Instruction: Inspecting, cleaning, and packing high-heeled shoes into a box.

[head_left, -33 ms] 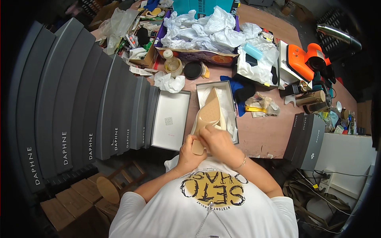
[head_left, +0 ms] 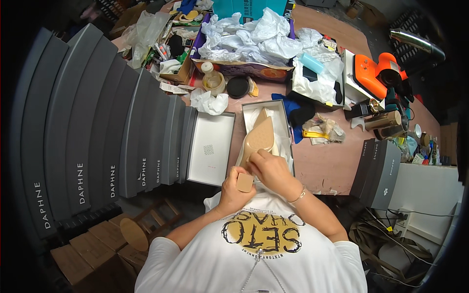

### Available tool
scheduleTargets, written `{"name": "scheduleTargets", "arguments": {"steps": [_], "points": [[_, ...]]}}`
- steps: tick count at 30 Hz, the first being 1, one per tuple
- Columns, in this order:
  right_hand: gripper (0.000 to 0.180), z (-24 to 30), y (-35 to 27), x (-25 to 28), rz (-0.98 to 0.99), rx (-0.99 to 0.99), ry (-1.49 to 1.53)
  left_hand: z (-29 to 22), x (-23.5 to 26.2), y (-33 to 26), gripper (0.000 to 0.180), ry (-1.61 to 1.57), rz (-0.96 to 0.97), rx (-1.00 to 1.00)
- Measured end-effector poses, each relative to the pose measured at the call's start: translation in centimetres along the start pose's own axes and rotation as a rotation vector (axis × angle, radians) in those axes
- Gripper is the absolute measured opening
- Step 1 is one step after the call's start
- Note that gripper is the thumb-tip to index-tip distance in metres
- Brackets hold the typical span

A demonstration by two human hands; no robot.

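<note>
Sole up, a beige high-heeled shoe (head_left: pixel 261 135) points away from me over an open shoe box (head_left: pixel 288 128). My left hand (head_left: pixel 233 193) wraps round its heel, and the squarish heel end shows between the fingers. With bent fingers, my right hand (head_left: pixel 275 172) grips the shoe's middle, just beyond the heel. My fingertips there are partly hidden. White tissue paper (head_left: pixel 281 139) lines the box under the shoe. To the left lies the box's white-lined lid (head_left: pixel 210 146).
Grey shoe boxes (head_left: pixel 105 122) stand in a long row at left, with more (head_left: pixel 378 168) at right. Crumpled tissue (head_left: pixel 244 41) fills a purple carton at the back. A glue jar (head_left: pixel 213 83), a black round lid (head_left: pixel 238 88) and a yellow-handled brush (head_left: pixel 317 135) lie nearer.
The heel end has turned more toward view in my left hand. My right hand's fingers have shifted slightly along the shoe; the rest looks the same.
</note>
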State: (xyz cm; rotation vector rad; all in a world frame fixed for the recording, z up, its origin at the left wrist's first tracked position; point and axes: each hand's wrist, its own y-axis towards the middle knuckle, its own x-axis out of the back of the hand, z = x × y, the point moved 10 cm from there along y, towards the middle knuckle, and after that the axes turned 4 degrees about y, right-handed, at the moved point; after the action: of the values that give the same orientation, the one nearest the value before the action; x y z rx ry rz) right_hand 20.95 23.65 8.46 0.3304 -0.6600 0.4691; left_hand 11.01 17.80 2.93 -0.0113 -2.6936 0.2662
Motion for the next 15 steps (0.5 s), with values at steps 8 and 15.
{"name": "scheduleTargets", "arguments": {"steps": [8,15], "points": [[0.009,-2.9,-2.4,3.7,-0.124,-0.243,0.365,0.1,0.9,0.1,0.049,-0.066,-0.071,-0.106],[0.014,-1.3,0.1,-0.8,0.096,0.032,-0.023,2.2,0.3,0.0,0.050,-0.066,-0.033,0.015]]}}
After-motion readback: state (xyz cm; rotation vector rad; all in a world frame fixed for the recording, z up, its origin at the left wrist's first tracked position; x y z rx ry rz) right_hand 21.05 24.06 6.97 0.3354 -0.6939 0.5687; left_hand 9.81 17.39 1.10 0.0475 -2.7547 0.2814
